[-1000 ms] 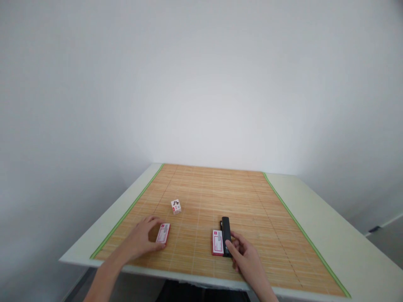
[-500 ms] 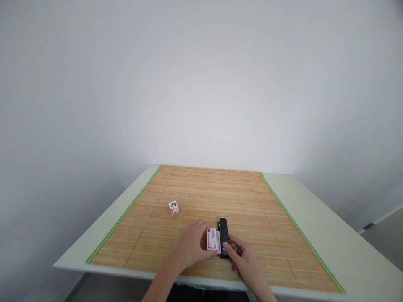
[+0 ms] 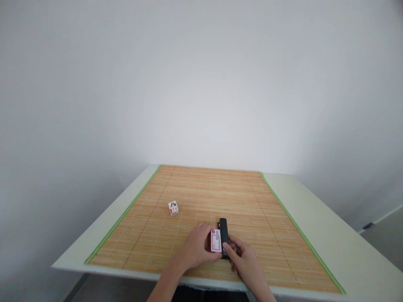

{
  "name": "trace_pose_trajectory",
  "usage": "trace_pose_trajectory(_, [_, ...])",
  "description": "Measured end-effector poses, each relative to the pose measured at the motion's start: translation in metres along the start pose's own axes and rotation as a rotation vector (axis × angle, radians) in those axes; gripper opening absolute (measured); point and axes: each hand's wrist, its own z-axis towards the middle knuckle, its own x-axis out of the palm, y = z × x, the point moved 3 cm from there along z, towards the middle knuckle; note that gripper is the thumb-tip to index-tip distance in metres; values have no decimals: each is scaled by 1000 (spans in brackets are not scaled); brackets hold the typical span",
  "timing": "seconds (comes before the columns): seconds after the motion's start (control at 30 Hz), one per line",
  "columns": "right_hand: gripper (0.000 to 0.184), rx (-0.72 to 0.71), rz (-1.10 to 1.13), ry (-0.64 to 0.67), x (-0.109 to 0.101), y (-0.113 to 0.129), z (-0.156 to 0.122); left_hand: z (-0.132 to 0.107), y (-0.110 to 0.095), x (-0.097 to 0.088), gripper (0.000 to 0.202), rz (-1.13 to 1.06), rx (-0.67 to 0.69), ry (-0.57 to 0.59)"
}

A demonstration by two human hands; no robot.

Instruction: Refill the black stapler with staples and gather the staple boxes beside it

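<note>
My left hand [image 3: 195, 248] grips a small red-and-white box [image 3: 215, 240] near the front middle of the bamboo mat [image 3: 252, 201]. The box is pressed against the left side of a black stapler [image 3: 223, 231] that lies lengthwise on the mat. Only one box face shows; whether a second box lies beneath it is hidden. My right hand [image 3: 244, 261] comes in from the lower right. Its fingertips pinch the near end of the stapler.
A small white cube-shaped box [image 3: 173, 208] sits on the mat's left part, apart from my hands. The mat has green edging and lies on a pale table [image 3: 340, 235] set against white walls. The table's front edge runs just under my wrists.
My left hand slid its red-and-white box from the left of the mat to the right, up to the other box beside the stapler. My right hand stayed on the stapler.
</note>
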Motion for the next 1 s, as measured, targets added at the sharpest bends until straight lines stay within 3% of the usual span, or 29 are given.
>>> trace_pose_trajectory(0.07, [62,-5,0,4,0,1,0,-2,1,3,53,-14,-1,4])
trace_pose_trajectory(0.13, [61,-9,-2,3,0,3,-1,-5,3,5,73,-38,11,10])
trace_pose_trajectory(0.2, [61,-4,2,0,0,4,-1,-6,9,1,89,-53,18,-17])
trace_pose_trajectory(0.23, [61,0,6,-1,-1,4,-1,-6,15,-6,87,-48,8,-64])
trace_pose_trajectory(0.33, [63,10,12,-17,-1,3,-2,-7,50,-45,53,62,-109,-344])
trace_pose_trajectory(0.37, [64,10,9,-21,-2,2,-1,-8,66,-62,49,133,-172,-442])
trace_pose_trajectory(0.43, [63,6,-1,-19,-2,1,-1,-10,97,-94,63,273,-293,-554])
trace_pose_trajectory(0.5, [63,5,-5,-14,-1,-1,0,-10,123,-116,74,317,-385,-545])
trace_pose_trajectory(0.57, [65,8,-7,-21,0,-2,1,-7,138,-123,61,299,-418,-483])
trace_pose_trajectory(0.7, [66,-30,-43,-64,2,3,-3,9,137,-101,43,255,-369,-424])
trace_pose_trajectory(0.87, [56,-212,-185,-222,0,13,-16,36,109,-47,43,176,-282,-402])
trace_pose_trajectory(1.0, [58,-310,-365,-231,3,7,-25,51,83,-11,42,97,-239,-390])
